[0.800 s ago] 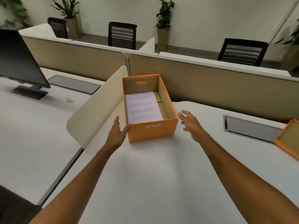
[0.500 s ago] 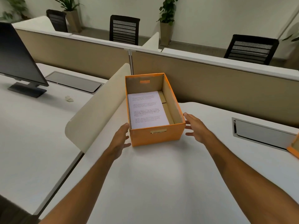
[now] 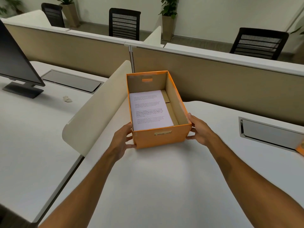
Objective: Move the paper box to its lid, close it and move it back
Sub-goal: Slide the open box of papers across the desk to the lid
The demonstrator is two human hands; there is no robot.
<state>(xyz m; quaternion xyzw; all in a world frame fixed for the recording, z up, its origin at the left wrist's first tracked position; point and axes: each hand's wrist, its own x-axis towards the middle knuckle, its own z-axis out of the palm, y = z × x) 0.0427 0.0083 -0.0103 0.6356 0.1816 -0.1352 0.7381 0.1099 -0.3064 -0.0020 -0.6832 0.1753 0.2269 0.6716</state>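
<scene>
An open orange paper box [image 3: 162, 138] stands on the white desk [image 3: 164, 186], with printed white sheets [image 3: 149, 110] lying flat inside. My left hand [image 3: 122, 141] presses against the box's near left corner, fingers wrapped onto its left side. On the near right corner my right hand [image 3: 199, 130] holds the other side, thumb at the rim. A sliver of the orange lid [image 3: 300, 148] shows at the right edge of the view, mostly cut off.
A curved cream divider [image 3: 97, 109] rises just left of the box. A beige partition [image 3: 230, 83] runs behind it. A metal cable hatch [image 3: 269, 134] sits in the desk to the right. On the left desk are a monitor [image 3: 16, 66] and a crumpled paper scrap [image 3: 67, 99].
Both hands have moved in from open beside the box to grip its near corners. The view has shifted closer, and the lid has slid almost out of frame.
</scene>
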